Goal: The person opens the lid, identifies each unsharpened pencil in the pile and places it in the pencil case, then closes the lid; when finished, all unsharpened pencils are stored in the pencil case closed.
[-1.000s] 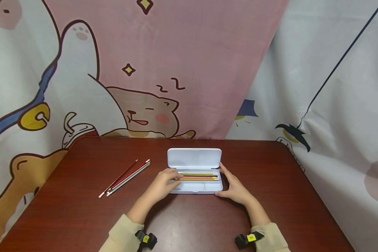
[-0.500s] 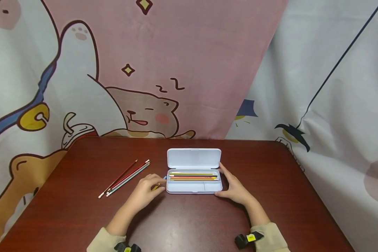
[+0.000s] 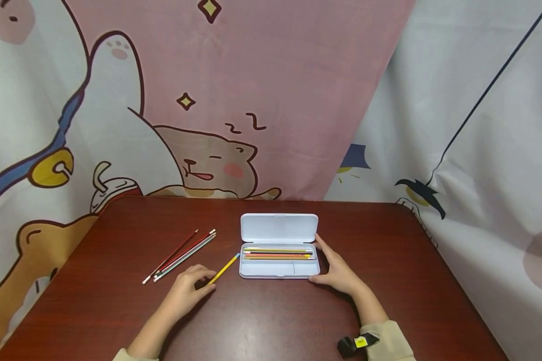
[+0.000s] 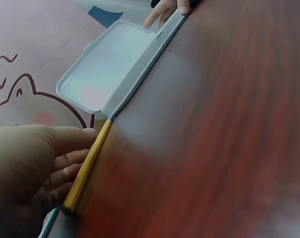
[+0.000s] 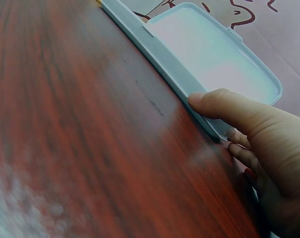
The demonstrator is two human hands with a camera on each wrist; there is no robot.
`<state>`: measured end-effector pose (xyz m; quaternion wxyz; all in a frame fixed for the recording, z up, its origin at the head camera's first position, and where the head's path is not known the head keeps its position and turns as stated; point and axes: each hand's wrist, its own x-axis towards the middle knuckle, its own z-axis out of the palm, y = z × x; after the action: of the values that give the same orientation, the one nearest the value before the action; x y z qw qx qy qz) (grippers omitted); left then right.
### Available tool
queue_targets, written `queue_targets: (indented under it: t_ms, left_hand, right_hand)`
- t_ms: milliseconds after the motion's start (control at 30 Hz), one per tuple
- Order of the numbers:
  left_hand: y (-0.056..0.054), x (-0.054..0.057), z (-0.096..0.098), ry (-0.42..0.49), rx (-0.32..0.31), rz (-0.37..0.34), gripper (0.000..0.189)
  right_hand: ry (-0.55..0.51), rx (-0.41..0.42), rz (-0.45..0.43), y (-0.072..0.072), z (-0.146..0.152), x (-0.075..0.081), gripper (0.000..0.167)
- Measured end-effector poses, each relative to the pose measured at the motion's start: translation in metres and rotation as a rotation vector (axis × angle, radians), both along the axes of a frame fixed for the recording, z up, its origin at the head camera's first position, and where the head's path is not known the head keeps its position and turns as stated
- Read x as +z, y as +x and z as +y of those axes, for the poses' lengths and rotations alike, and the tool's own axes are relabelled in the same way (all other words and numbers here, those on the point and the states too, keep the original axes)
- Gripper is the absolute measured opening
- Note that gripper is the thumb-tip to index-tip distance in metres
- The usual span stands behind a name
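A yellow pencil point(image 3: 225, 268) with a blue end lies slanted on the table, that end right at the left side of the white pencil case point(image 3: 266, 271). My left hand point(image 3: 187, 291) is around its near end, thumb and fingers parted; in the left wrist view the fingers are beside the pencil point(image 4: 88, 166). The case is open, lid tipped back, with several pencils point(image 3: 277, 254) in its rear compartment. My right hand point(image 3: 339, 271) holds the case's right end. In the right wrist view its thumb point(image 5: 224, 105) presses on the front edge, the other fingers partly hidden behind the end.
Several red and pale pencils point(image 3: 180, 258) lie slanted together on the left part of the brown table point(image 3: 271, 321). A curtain point(image 3: 298, 100) with cartoon drawings hangs behind the table's far edge. A black wrist device point(image 3: 357, 344) sits at the right sleeve.
My left hand has moved from over the case to the left and toward me, and the yellow pencil now shows on the table beside the case. My right hand has stayed at the case.
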<state>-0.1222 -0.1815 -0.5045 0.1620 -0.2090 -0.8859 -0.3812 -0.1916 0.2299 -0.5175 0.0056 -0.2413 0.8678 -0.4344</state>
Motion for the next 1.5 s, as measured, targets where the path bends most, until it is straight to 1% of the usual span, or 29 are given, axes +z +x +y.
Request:
queue_targets:
  t_ms: [167,367,467,733,833,967,1100,1233,1367,1500]
  left_hand:
    - [0.003,-0.008,-0.004,0.013,0.034,0.009,0.032]
    - [0.002,-0.013,-0.002,0.002,0.067,0.013,0.032]
    - [0.002,-0.014,0.0,-0.008,0.078,0.023,0.03]
    - [0.0,-0.015,0.005,-0.036,0.102,0.125,0.024]
    - [0.0,-0.014,0.006,-0.042,0.12,0.129,0.023]
    - [0.001,-0.012,0.005,-0.039,0.135,0.11,0.024]
    - [0.002,-0.009,0.004,-0.016,0.129,0.076,0.023]
    - [0.002,-0.006,0.004,-0.011,0.104,0.055,0.023]
    - [0.003,-0.002,0.003,-0.006,0.078,0.076,0.024]
    - [0.002,0.005,0.004,-0.012,0.044,0.106,0.022]
  right_hand:
    - [-0.006,0.005,0.0,0.0,-0.001,0.0,0.115]
    - [-0.005,-0.002,-0.002,0.001,-0.001,0.001,0.115]
    - [0.006,-0.008,-0.001,0.001,-0.001,0.001,0.115]
    - [0.01,-0.011,-0.004,0.0,0.001,0.0,0.115]
    - [0.012,-0.01,0.0,0.0,0.0,0.0,0.115]
    - [0.008,-0.009,-0.003,0.0,0.0,0.001,0.114]
    - [0.0,-0.007,-0.004,0.0,0.0,0.001,0.115]
    - [0.0,-0.008,-0.004,0.0,0.0,0.001,0.115]
    - [-0.002,-0.004,-0.008,0.0,0.0,0.0,0.116]
    - [-0.009,-0.002,-0.014,0.0,-0.001,0.001,0.116]
